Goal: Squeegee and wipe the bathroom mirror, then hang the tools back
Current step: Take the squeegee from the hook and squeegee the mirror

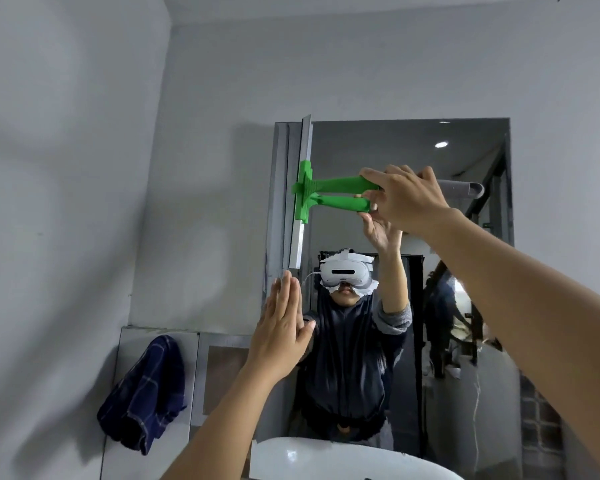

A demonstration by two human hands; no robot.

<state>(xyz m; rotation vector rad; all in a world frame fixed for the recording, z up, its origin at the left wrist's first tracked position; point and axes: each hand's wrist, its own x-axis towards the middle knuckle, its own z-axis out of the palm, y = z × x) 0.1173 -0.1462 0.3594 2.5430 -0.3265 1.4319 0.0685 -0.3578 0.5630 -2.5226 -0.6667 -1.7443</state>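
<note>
Right hand (404,199) closed around green squeegee (329,192) handle, blade upright against mirror (395,150) at its left edge, likely set for a sideways pull; left hand (281,327) flat, fingers straight, holding nothing, apparently bracing by lower corner; dark cloth (144,393) hangs on wall, unused.

A dark blue checked towel (142,393) hangs on the tiled wall (219,375) below and left of the left hand (281,327), a white basin (343,460) curves beneath that hand, and the plain grey wall (66,168) spreads above and left of it.
</note>
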